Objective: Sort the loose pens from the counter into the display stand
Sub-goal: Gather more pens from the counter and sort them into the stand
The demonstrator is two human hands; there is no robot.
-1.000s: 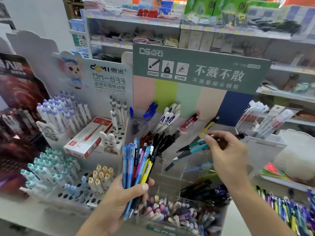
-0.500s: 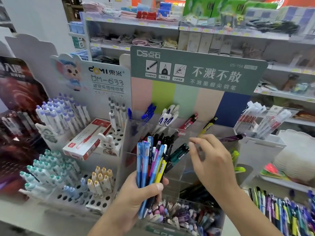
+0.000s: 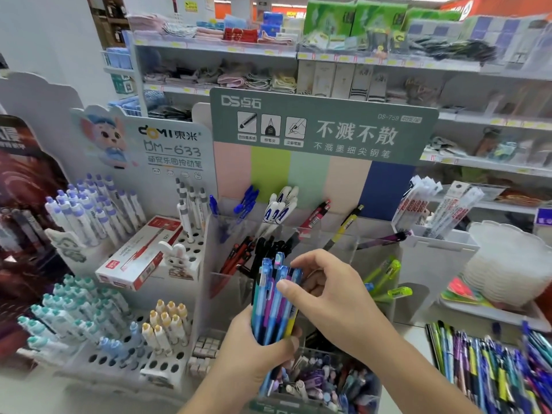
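My left hand (image 3: 254, 351) grips an upright bundle of pens (image 3: 276, 297), mostly blue with purple and yellow ones. My right hand (image 3: 331, 297) reaches across to the top of that bundle, thumb and fingers closing round its upper ends. Behind them stands the clear tiered display stand (image 3: 373, 252) with a green header card; its compartments hold blue, white, red, black, yellow and green pens. A pile of loose pens (image 3: 490, 366) lies on the counter at the lower right.
A white peg stand (image 3: 98, 354) with capped pens and a red-and-white box (image 3: 140, 255) stand to the left. A clear bin of small items (image 3: 322, 380) sits below my hands. White plates (image 3: 507, 264) are stacked at the right. Store shelves fill the background.
My right hand let go of the teal pens in the stand and came back left to the top of the bundle. My left hand raised the bundle slightly.
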